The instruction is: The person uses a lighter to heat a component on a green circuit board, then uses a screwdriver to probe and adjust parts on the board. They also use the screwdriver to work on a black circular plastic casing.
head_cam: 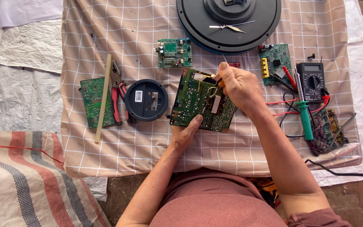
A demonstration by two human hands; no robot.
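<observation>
Both bare arms reach forward from the bottom of the view. The left hand (185,133) lies low, palm up, with its thumb pressed on top and its fingers tucked out of sight. The right hand (239,86) is higher, knuckles up, its fingers pinched together at the tips. The right wrist bends down a little.

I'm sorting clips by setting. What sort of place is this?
Probably an informal electronics repair spot set up on the ground: a checked cloth spread over brick floor, several bare circuit boards such as the one the left hand holds, plus a multimeter and soldering iron.
</observation>
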